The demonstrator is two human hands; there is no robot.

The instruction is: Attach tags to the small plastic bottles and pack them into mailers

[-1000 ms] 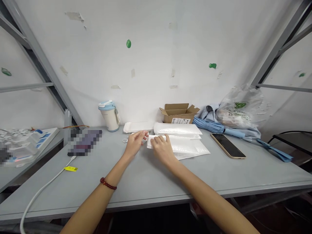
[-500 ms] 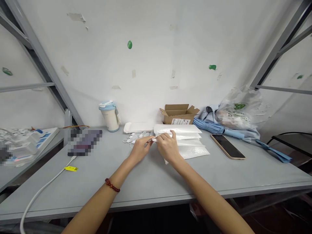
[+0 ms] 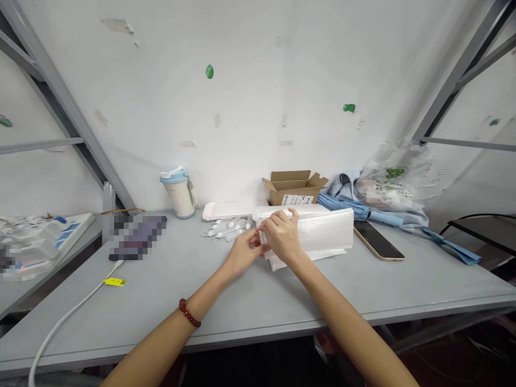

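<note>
My right hand (image 3: 281, 236) is closed on the left end of a glossy white padded envelope (image 3: 327, 231), which is raised at a tilt above other white envelopes (image 3: 328, 254). My left hand (image 3: 244, 251) has its fingers pinched at that same left end, touching the right hand. Whatever lies between the fingertips is hidden behind the knuckles. Just beyond my left hand, several small white items with thin loops (image 3: 228, 228) lie in a loose pile. A flat white pack (image 3: 226, 209) rests behind them.
An open cardboard box (image 3: 296, 196) stands against the wall. Right of it are a folded blue umbrella (image 3: 346, 206), a plastic bag (image 3: 393, 180) and a phone (image 3: 379, 241). A blue-lidded cup (image 3: 179, 196) and a blurred-out dark device with a white cable (image 3: 72, 310) are leftward.
The top white envelope has been lifted and tilted up by its left end. My left hand has moved right and down, off the small white pile, to the envelope's end.
</note>
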